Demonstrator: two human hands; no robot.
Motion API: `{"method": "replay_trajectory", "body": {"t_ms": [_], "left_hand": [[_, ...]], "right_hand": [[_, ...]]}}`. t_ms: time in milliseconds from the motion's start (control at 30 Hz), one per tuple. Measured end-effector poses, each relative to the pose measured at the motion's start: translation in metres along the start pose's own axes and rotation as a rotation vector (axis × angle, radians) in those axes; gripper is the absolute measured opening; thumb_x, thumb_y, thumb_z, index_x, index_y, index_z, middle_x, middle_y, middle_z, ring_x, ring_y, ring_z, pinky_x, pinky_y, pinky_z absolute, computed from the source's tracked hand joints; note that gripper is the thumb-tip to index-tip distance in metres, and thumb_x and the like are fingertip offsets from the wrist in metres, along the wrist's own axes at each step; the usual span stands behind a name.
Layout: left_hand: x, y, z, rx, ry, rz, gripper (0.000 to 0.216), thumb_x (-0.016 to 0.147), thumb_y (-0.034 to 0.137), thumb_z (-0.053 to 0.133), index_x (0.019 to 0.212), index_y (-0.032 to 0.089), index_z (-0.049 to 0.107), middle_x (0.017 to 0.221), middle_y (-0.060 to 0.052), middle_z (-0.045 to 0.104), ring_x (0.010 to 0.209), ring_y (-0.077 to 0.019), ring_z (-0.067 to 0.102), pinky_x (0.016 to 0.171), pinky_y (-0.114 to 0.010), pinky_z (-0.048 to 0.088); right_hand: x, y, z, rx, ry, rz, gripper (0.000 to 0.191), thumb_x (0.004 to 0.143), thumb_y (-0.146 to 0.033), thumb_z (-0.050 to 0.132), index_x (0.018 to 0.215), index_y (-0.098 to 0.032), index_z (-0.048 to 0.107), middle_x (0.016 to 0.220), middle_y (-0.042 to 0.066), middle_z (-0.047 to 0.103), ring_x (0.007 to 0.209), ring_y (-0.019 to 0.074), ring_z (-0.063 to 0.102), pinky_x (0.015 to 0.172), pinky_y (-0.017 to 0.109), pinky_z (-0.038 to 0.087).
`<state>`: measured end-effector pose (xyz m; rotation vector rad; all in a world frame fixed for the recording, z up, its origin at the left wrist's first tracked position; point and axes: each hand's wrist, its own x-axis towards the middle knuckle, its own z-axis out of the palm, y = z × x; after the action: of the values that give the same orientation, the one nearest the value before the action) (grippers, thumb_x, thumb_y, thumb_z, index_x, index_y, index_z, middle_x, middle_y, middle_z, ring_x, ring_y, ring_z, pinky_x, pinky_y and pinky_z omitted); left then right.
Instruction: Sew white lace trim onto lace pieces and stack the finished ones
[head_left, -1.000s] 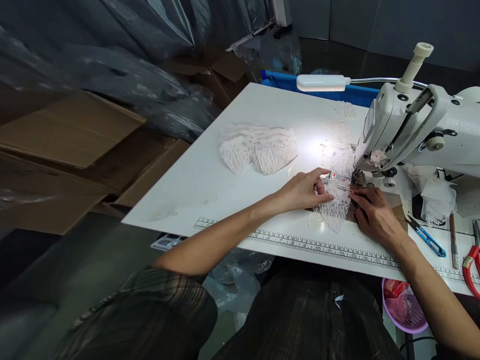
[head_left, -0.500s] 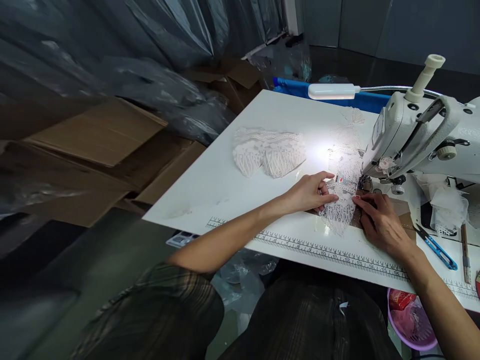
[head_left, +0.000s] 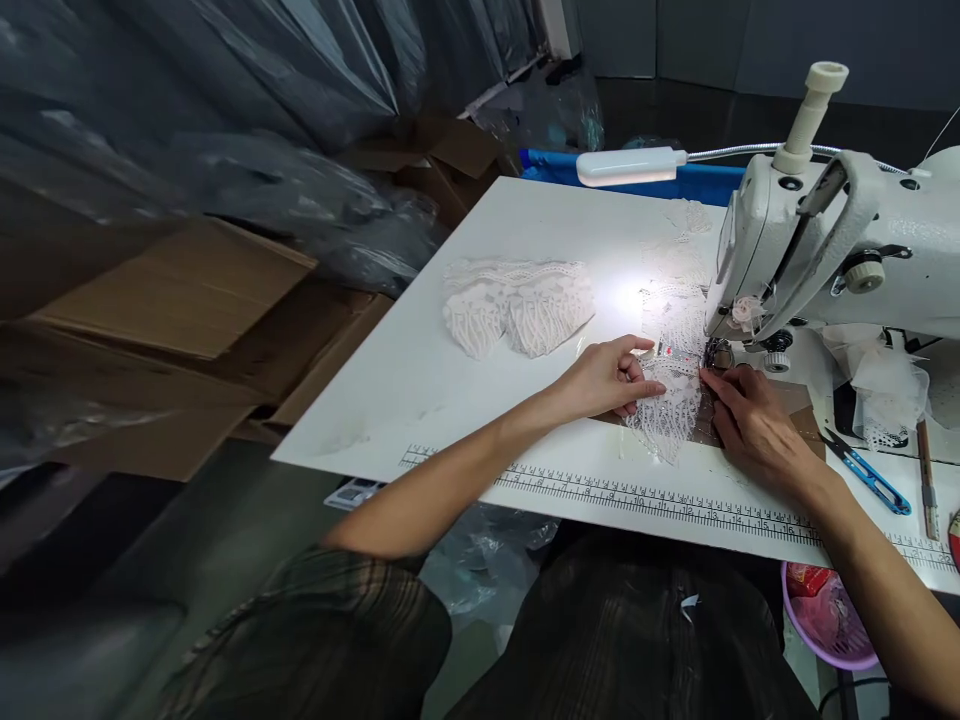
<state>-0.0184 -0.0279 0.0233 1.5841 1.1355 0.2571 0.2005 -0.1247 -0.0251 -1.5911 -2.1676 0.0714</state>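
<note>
Where the left hand (head_left: 596, 382) touches, pale openwork lace (head_left: 673, 408) tapers, seemingly fringed.

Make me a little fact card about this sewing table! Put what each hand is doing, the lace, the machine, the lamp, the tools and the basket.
Left hand: thumb on the white lace, at its left side
Right hand: fingertips at the lace's right edge
Machine: white sewing machine, beside the lace
Other lace: folded-looking piece, farther left on the white table
Lamp: white lamp on a bendy metal neck
Tool: blue thread clippers, right of the right hand
Basket: purple basket, below the table's edge
</note>
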Motion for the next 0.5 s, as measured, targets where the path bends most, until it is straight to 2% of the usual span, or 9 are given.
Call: {"method": "replay_trajectory", "body": {"t_ms": [100,300,500], "left_hand": [[0.001,0.0,0.001,0.001,0.004,-0.008,0.069,0.08,0.029,0.079,0.141,0.019,0.047,0.083,-0.001,0.069,0.055,-0.0104,0.064,0.045,-0.02,0.054],[-0.001,-0.001,0.0,0.042,-0.024,0.037,0.072,0.079,0.027,0.079,0.142,0.017,0.046,0.079,0.0,0.067,0.054,-0.0109,0.063,0.046,-0.022,0.053],[-0.002,-0.001,-0.001,0.088,-0.027,0.095,0.068,0.081,0.026,0.076,0.141,0.015,0.046,0.075,0.002,0.067,0.055,-0.0103,0.062,0.05,-0.021,0.052]], "right_hand": [[-0.002,0.001,-0.004,0.067,-0.007,-0.02,0.048,0.095,-0.021,0.037,0.141,-0.025,0.053,0.111,0.013,0.06,0.102,0.0265,0.057,0.09,0.047,0.056],[-0.002,0.002,-0.006,0.046,-0.035,-0.039,0.045,0.092,-0.017,0.041,0.129,-0.025,0.064,0.111,0.013,0.058,0.103,0.0269,0.057,0.09,0.05,0.056],[-0.006,0.002,-0.012,0.084,-0.045,-0.056,0.046,0.094,-0.019,0.04,0.135,-0.025,0.06,0.115,0.013,0.059,0.109,0.0267,0.058,0.093,0.05,0.057]]}}
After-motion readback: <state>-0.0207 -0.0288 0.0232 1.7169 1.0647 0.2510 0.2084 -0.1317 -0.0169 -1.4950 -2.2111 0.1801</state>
